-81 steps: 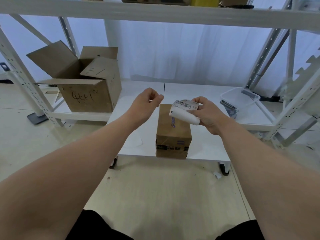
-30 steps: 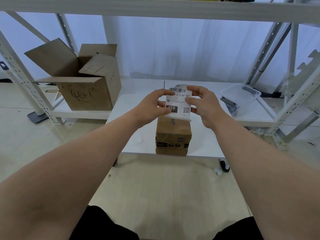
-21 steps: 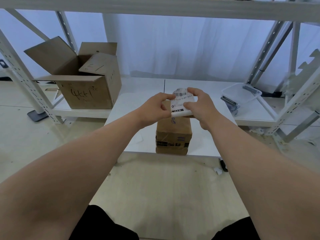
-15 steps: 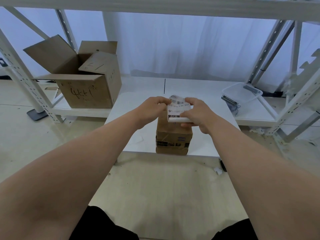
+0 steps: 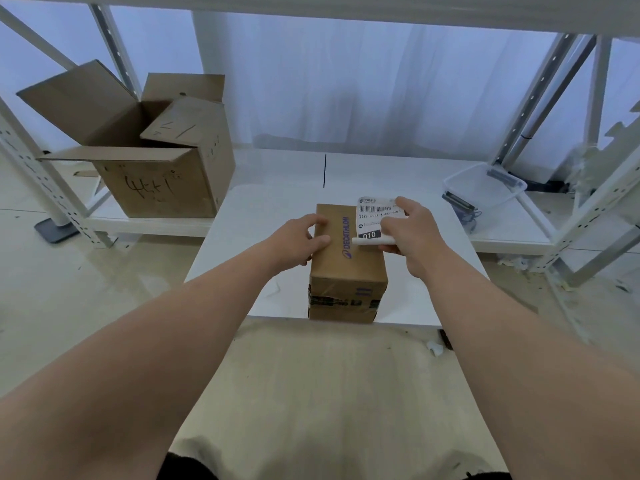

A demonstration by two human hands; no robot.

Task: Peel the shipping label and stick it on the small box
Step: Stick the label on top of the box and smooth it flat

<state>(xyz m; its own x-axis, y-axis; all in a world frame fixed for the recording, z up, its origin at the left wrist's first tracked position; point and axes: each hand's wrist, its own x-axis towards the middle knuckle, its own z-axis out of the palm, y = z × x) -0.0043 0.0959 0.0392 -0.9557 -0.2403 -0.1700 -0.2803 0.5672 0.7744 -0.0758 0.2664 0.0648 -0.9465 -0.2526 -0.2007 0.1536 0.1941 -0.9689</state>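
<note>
1. White and smooth, the table [image 5: 263, 216] carries the task's things; a shelf rack stands behind it.
2. Brown corrugated cardboard, the big box [image 5: 162, 181] sits on the low shelf to the left, flaps open, with pen marks on its front.
3. The small box [image 5: 346, 271] is a matt brown block with dark tape across its near face, standing at the table's near edge.
4. The clear plastic tub [image 5: 485, 188] lies well apart to the right.
5. The label [image 5: 375, 216] is white paper with a barcode and a black "010" block, its near edge curled into a roll, held over the small box's far right top; contact cannot be told.
6. The left hand [image 5: 301, 237], which pinched the label half a second ago, now rests loosely spread on the box's left top edge.
7. The right hand [image 5: 412, 233] pinches the label and hides its right side.
</note>
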